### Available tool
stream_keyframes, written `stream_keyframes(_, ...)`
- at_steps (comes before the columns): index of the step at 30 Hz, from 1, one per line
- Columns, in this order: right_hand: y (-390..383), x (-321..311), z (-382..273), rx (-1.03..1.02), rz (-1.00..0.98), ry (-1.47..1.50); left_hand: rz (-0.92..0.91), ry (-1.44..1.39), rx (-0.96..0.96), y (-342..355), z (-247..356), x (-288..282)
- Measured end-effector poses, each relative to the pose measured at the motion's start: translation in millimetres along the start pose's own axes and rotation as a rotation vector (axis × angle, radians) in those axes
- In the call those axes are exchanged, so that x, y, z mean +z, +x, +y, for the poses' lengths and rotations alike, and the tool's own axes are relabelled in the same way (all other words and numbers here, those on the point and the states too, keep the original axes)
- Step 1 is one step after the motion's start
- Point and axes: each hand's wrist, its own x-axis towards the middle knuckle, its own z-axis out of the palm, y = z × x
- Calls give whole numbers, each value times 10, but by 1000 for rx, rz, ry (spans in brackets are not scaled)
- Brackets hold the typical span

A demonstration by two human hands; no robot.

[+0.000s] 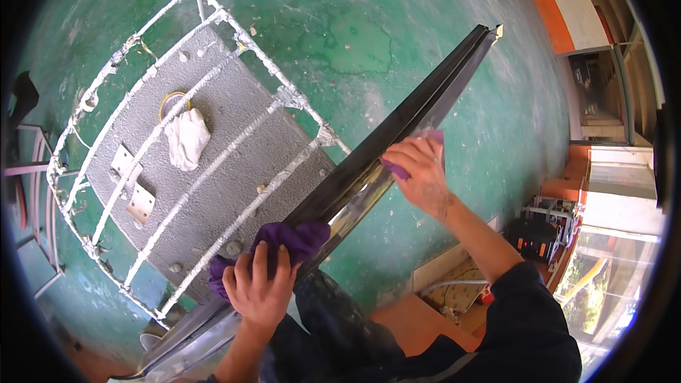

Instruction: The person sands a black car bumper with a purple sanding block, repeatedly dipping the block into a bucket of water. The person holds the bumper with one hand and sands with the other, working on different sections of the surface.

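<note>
A long black strip (pixel 411 115), shaped like a piece of vehicle trim with a mirror-like face, runs slantwise from the lower left to the upper right. My left hand (pixel 261 285) presses a bunched dark purple cloth (pixel 298 238) onto its nearer part, fingers bent over the fabric. Farther along, my right hand (pixel 420 176) is closed on a pinkish-purple cloth (pixel 438 143) at the strip's right edge. Part of that cloth is hidden by the fingers. Beneath my left hand and the cloth, the strip's surface cannot be seen.
Left of the strip stands a white-spattered metal rack (pixel 213 143) over a grey textured board (pixel 234 110). A crumpled white cloth (pixel 189 139), a tape roll (pixel 174 105) and drilled metal plates (pixel 140 203) lie there. Black equipment (pixel 533 235) sits right, on the green floor (pixel 362 42).
</note>
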Motion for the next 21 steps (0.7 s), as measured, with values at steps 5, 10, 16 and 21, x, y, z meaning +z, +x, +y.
stream_keyframes(5,2,-53,-116,-68,-91,67,-3,-3,-15,-10,-6,8)
stream_keyframes(10,-76,-33,-129,-107,-65,-48,21,-8,-9,-9,23,10)
stream_keyframes(16,-131,-53,59,3,-27,-96,17,19,-9,-8,5,31)
stream_keyframes(21,-219,72,80,-39,-26,-72,-27,20,-4,-33,5,19)
